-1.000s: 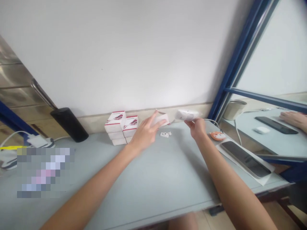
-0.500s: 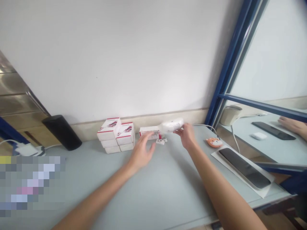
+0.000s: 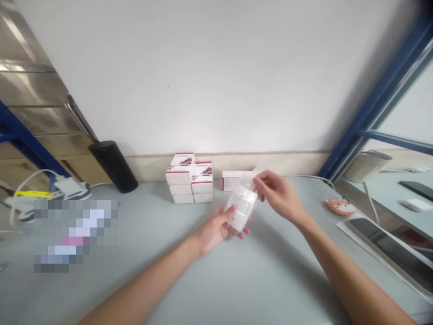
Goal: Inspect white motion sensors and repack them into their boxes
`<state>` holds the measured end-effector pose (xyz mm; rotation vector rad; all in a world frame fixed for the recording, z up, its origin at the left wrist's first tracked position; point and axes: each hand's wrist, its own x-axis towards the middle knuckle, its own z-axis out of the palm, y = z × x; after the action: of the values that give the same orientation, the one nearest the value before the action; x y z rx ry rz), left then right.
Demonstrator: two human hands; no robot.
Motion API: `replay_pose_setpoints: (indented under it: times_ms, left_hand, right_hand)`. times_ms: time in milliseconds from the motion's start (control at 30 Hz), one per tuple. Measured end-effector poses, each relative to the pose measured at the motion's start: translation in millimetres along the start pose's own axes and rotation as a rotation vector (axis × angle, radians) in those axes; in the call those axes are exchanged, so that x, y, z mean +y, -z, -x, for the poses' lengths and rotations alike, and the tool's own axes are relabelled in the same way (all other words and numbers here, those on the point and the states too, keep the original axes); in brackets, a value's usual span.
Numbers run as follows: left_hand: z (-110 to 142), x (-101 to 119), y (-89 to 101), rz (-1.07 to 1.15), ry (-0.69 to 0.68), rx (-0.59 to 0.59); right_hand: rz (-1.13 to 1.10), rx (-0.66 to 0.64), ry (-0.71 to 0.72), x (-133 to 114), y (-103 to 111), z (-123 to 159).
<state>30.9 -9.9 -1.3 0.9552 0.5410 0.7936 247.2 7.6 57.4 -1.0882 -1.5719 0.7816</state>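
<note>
One bench surface (image 3: 162,280): pale grey-blue and smooth, spanning the lower half of the frame.
Wall (image 3: 216,81): white and plain, filling the upper centre; a cream skirting strip (image 3: 149,167) runs along its foot.
Room edges: blue bar (image 3: 382,85) slanting through the upper right; metallic panels (image 3: 30,90) at upper left.
White device (image 3: 241,211): located just right of centre in the frame, tilted, with its upper end toward the right hand. Rounded casing, pale rectangular window on its face, small dark mark near the upper end.
Clear bag (image 3: 249,181): encloses the device; loose, crumpled film gathers at the upper end.
Left hand (image 3: 214,230): grasping the device, thumb across its face, fingers beneath.
Right hand (image 3: 279,194): fingertips pinching the loose film of the bag.
Stacked boxes (image 3: 189,178): five visible, white with red edging, at centre; three in the left column, two in the right. Any behind are hidden.
Separate box (image 3: 231,181): one, lying near the wall, partly covered by the bag.
Black cylinder (image 3: 113,167): one, left of centre, leaning.
Orange animal-faced item (image 3: 340,206): one, right side.
Dark slab (image 3: 389,248): one, on a white sheet (image 3: 345,222), lower right.
</note>
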Motion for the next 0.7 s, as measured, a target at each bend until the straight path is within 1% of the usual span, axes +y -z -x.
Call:
replay_pose_setpoints:
  times_ms: [67, 100, 133, 233, 267, 300, 367, 400, 433, 467, 500, 533, 567, 633, 700]
  left_hand:
    - [-3.2, -1.8, 6.6, 0.087, 0.027, -0.035]
    - [-5.0, -2.5, 9.5, 0.123, 0.043, -0.045]
    - [-6.7, -2.8, 12.0, 0.15, 0.058, -0.052]
    - [-8.9, -0.7, 14.7, 0.168, 0.095, -0.066]
    - [-8.6, 0.8, 14.1, 0.161, 0.104, -0.067]
    - [-7.8, 2.4, 13.1, 0.154, 0.11, -0.064]
    - [-5.9, 5.3, 10.2, 0.142, 0.114, -0.044]
    - [-5.2, 6.5, 8.8, 0.141, 0.113, -0.028]
    - [-4.7, 7.3, 7.6, 0.143, 0.112, -0.01]
    - [-4.5, 7.9, 6.6, 0.147, 0.113, 0.007]
    - [-4.6, 8.2, 5.9, 0.151, 0.118, 0.022]
    - [-5.0, 8.3, 5.6, 0.156, 0.123, 0.033]
    - [-5.5, 8.1, 5.6, 0.163, 0.129, 0.04]
    - [-6.9, 7.2, 6.6, 0.182, 0.139, 0.052]
    - [-8.4, 5.5, 8.6, 0.199, 0.144, 0.066]
  right_hand:
    - [-0.012, 0.081, 0.036, -0.1, 7.9, -1.8]
    - [-0.039, 0.148, 0.056, -0.5, 10.6, -2.6]
    - [-0.077, 0.236, 0.079, -1.2, 12.9, -3.6]
    - [-0.249, 0.566, 0.158, -2.7, 19.1, -10.2]
    - [-0.314, 0.653, 0.175, -2.0, 20.5, -14.5]
    - [-0.377, 0.707, 0.18, -0.2, 21.0, -20.2]
    - [-0.464, 0.698, 0.127, 7.1, 18.2, -35.5]
    - [-0.494, 0.644, 0.08, 12.3, 14.7, -44.6]
    - [-0.496, 0.557, 0.021, 18.2, 9.9, -54.3]
    - [-0.444, 0.449, -0.051, 24.5, 4.4, -63.9]
    - [-0.317, 0.395, -0.113, 30.6, -1.2, -72.9]
    - [-0.131, 0.346, -0.145, 36.2, -6.5, -80.8]
    - [-0.054, 0.337, -0.158, 41.0, -10.8, -87.0]
    - [0.06, 0.362, -0.157, 47.1, -16.0, -94.0]
    - [0.19, 0.377, -0.079, 49.1, -17.1, -94.5]
